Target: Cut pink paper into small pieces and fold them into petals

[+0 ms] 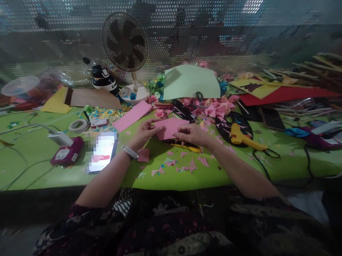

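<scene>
A person sits at a green-covered table (27,149) with a small piece of pink paper (167,130) between the two hands, raised just over the tabletop near its front middle. The left hand (146,134) pinches the paper's left edge, thumb over the top face and fingers at the rear edge; a pale-strapped wristwatch (129,151) circles that wrist. The right hand (193,135) pinches the paper's right side between thumb and curled forefinger; how its other fingers lie underneath cannot be told.

Just below the paper lies a yellow-handled cutter (192,148), partly hidden by it. Small paper scraps (191,166), mostly pink, are strewn in front of the hands, and a pink square (143,155) lies beside the watch. A longer pink sheet (133,116) rests behind the left hand. Behind the right hand is a black tool with a white label (184,110), its exact kind unclear, near a heap of folded pink pieces (222,106).

To the right, a yellow glue gun (241,135) lies partly over a dark round tray. To the left, a lit phone (102,153) lies beside the left forearm. A fan (125,42) stands at the back.
</scene>
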`<state>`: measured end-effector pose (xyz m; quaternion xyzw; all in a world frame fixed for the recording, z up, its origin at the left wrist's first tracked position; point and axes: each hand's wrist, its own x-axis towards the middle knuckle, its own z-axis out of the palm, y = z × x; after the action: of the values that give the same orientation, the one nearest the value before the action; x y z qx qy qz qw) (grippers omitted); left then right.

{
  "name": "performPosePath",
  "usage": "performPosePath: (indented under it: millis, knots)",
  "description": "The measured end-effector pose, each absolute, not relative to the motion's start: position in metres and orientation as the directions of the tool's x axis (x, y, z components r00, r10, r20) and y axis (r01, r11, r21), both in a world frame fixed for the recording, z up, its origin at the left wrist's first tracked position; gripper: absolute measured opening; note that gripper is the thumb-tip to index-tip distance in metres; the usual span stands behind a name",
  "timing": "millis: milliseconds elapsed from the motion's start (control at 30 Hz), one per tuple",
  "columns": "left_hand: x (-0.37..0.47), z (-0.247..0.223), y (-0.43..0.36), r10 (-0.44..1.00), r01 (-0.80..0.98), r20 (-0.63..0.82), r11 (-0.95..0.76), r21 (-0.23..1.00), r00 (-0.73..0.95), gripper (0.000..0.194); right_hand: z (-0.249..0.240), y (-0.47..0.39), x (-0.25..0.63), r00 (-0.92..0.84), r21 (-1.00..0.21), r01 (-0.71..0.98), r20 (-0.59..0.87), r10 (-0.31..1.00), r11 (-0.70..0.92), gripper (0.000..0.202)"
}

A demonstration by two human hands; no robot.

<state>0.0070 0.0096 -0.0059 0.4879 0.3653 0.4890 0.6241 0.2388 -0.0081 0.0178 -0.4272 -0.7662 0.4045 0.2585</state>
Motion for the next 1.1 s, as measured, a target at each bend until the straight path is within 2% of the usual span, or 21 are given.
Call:
performPosePath:
  millis: [100,167,267,400,533,633,733,800,900,1000,1100]
  knots:
    - [0.002,-0.005,0.015,0.983,-0.279,0.038,0.013,0.960,0.178,0.055,0.017,-0.006,0.243,-0.536,-0.621,0.617,0.119,0.836,0.484,0.041]
    - [0.000,-0.004,0.018,0.990,-0.319,0.040,0.007,0.948,0.138,0.059,0.015,-0.005,0.245,-0.608,-0.462,0.675,0.095,0.789,0.576,0.043]
    - [-0.002,-0.003,0.020,0.993,-0.375,0.033,0.012,0.927,0.114,0.056,0.011,-0.004,0.246,-0.676,-0.357,0.684,0.017,0.737,0.636,0.034]
    - [-0.002,-0.004,0.021,0.994,-0.412,0.059,-0.015,0.911,0.094,0.053,0.011,-0.002,0.247,-0.652,-0.361,0.714,-0.028,0.758,0.600,0.026]
    - [-0.003,-0.004,0.023,0.993,-0.433,0.077,-0.033,0.901,0.084,0.049,0.014,-0.003,0.249,-0.593,-0.419,0.746,-0.062,0.803,0.518,0.022]
    - [-0.005,-0.004,0.025,0.995,-0.455,0.074,-0.039,0.890,0.060,0.048,0.015,-0.006,0.250,-0.557,-0.445,0.764,-0.091,0.826,0.466,0.026]
    - [-0.008,-0.005,0.028,0.996,-0.466,0.070,-0.036,0.884,0.055,0.045,0.016,-0.007,0.251,-0.554,-0.421,0.773,-0.083,0.828,0.475,0.029]
    - [-0.009,-0.006,0.029,0.996,-0.460,0.073,-0.039,0.887,0.056,0.045,0.018,-0.006,0.255,-0.538,-0.419,0.769,-0.018,0.843,0.482,0.025]
    - [-0.010,-0.006,0.029,0.995,-0.441,0.087,-0.053,0.896,0.058,0.046,0.024,-0.003,0.264,-0.420,-0.468,0.751,0.205,0.884,0.466,0.026]
    - [-0.010,-0.006,0.029,0.991,-0.419,0.114,-0.078,0.904,0.063,0.045,0.031,-0.002,0.276,-0.280,-0.489,0.737,0.406,0.870,0.466,0.030]
    - [-0.010,-0.005,0.028,0.989,-0.400,0.130,-0.095,0.911,0.063,0.047,0.034,-0.001,0.284,-0.282,-0.457,0.725,0.486,0.827,0.516,0.033]
